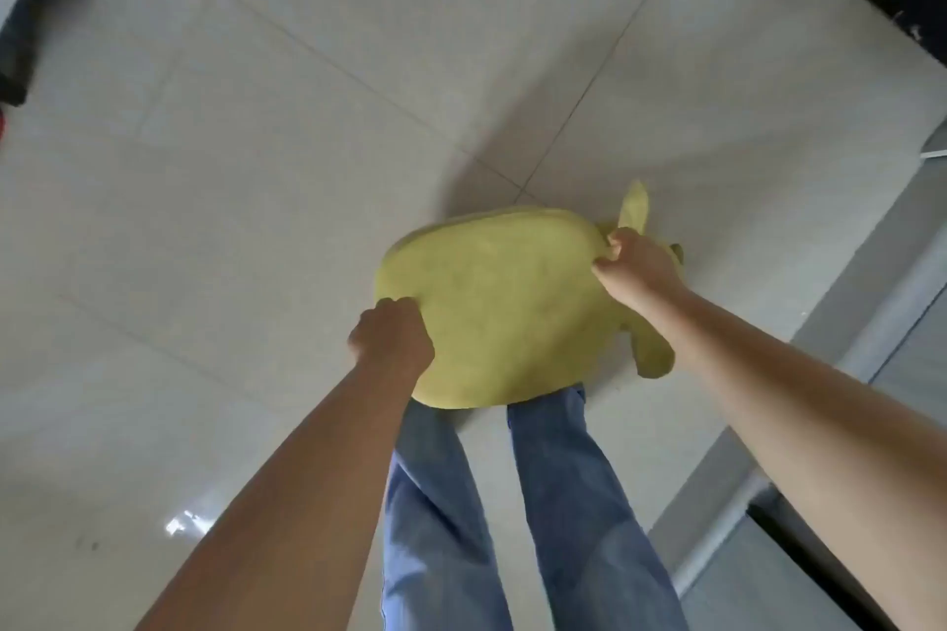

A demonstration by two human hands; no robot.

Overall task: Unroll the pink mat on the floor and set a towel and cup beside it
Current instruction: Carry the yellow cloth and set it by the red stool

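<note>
Spanning whole view: pale glossy tiled floor [230,169], thin grout lines. Blue denim legs [563,502] below. Yellow-green towel [502,313], soft matte cloth, stretched into rounded panel above floor, loose corners dangling at right. Left hand [392,341] fisted on near-left edge; right hand [635,266] pinching bunched right edge. Both hands closed on cloth.

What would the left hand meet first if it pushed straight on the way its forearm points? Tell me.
The yellow-green towel it already grips: the left hand points up and right across the stretched cloth. Past that lies bare tiled floor, though depth is hard to judge.
</note>
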